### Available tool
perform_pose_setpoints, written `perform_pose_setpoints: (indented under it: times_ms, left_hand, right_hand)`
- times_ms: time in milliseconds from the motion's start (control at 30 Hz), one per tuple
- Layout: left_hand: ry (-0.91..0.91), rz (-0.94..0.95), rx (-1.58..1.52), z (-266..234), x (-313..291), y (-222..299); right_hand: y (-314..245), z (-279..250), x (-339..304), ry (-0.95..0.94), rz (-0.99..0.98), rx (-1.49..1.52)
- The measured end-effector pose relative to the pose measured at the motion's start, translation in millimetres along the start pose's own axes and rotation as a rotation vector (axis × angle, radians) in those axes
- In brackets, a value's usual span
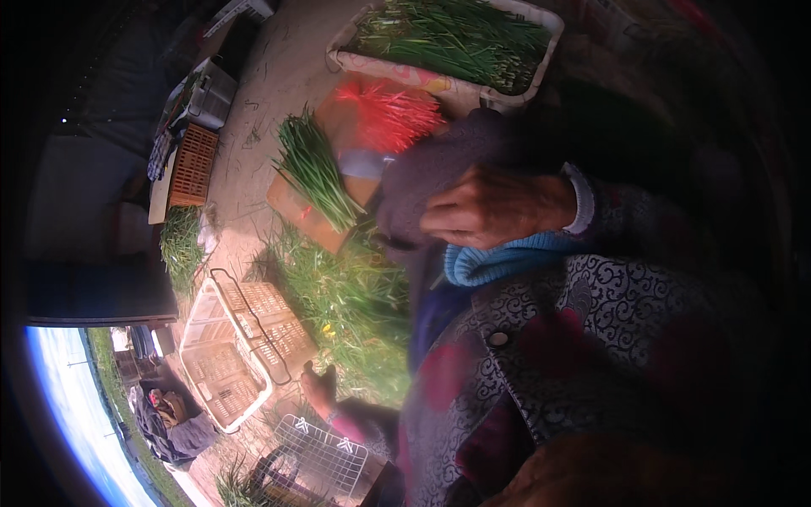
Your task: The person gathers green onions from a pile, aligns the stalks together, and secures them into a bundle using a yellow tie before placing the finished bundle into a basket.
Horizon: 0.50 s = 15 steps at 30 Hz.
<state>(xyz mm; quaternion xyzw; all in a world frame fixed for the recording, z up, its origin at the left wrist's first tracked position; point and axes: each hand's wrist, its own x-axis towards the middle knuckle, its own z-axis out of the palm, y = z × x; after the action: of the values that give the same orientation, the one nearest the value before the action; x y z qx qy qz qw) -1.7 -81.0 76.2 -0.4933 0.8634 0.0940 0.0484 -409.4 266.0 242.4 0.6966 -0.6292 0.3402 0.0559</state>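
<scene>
My left hand (318,390) reaches out beside the near corner of a pale plastic crate (226,397) with a dark wire handle (253,317); its fingers look apart, with nothing seen in them. My right hand (463,205) lies over my dark-clothed knee, fingers curled under, so whatever they may hold is hidden. Past that knee, a brown board (296,207) carries a bunch of long green stalks (317,169), a heap of thin red strips (393,114) and a flat greyish blade-like piece (363,163), partly covered.
A pale tub (547,51) full of green stalks stands at the top. Loose green leaves (355,304) cover the ground between the board and crate. A white wire rack (325,456) lies by my left forearm. An orange crate (194,165) stands farther off.
</scene>
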Motion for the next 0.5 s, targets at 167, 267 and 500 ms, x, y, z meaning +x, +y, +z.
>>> perform_pose_setpoints:
  times_ms: [167,267,500]
  left_hand:
    - [0.070,0.441,-0.495,-14,40,172]
    - [0.144,0.653,-0.863,-28,35,262]
    - [0.167,1.027,-0.580,-17,28,378]
  right_hand:
    - [32,-1,-33,0.055,0.135,0.050]
    - [56,4,-32,0.044,0.177,0.048]
    - [149,-37,-34,0.057,0.526,0.094]
